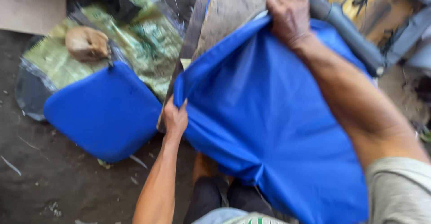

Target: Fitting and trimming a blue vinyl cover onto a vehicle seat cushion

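Note:
A large blue fabric cover (274,121) is stretched over a flat grey board (233,8) that leans in front of me. My left hand (174,118) grips the cover's left edge low down. My right hand (289,13) clutches its top edge at the upper corner of the board. The fabric hangs down over my knees.
A finished blue cushion (105,112) lies on the dirty floor at the left. Behind it are green patterned plastic sacks (148,40) with a brown lump (86,42) on them. A grey tube (350,31) and yellow clutter (372,4) sit at the upper right.

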